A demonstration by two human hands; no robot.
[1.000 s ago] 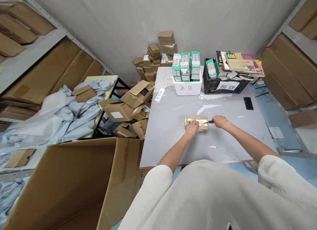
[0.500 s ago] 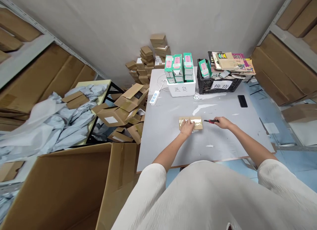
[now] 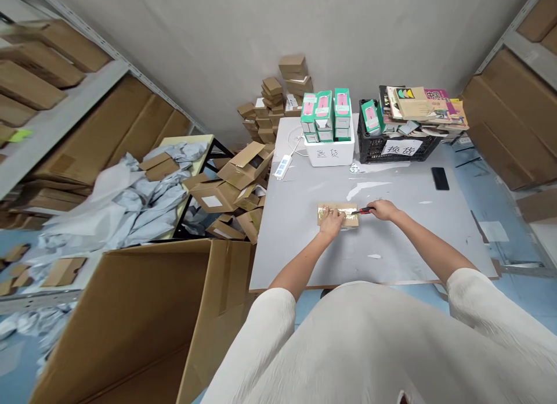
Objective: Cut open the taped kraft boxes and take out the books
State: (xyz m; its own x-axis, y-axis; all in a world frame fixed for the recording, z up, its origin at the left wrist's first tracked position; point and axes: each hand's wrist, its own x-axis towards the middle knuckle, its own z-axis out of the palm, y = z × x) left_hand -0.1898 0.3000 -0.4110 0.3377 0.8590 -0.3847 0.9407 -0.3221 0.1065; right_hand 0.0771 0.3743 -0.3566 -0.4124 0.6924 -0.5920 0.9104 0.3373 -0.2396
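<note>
A small brown cardboard box (image 3: 351,222) with shiny tape across its top lies on the grey table (image 3: 296,247). My left hand (image 3: 332,222) rests on the box, fingers spread and pressing down on its upper face. In my right hand (image 3: 383,209) is a red and black utility knife (image 3: 365,210), gripped by the handle. The knife points left, and its tip is over the right part of the taped top; whether the blade touches the tape is too small to tell.
Behind the box stand a white bin (image 3: 331,155) of green and pink boxes and a black crate (image 3: 369,151) of books. A power strip (image 3: 283,167) lies back left, a phone (image 3: 440,179) at right. Left of the table are opened cartons (image 3: 213,198) and a large open carton (image 3: 226,288).
My right hand has brought the knife left, from beside the box to over its taped top. My left hand stays on the box. The camera view has shifted slightly left.
</note>
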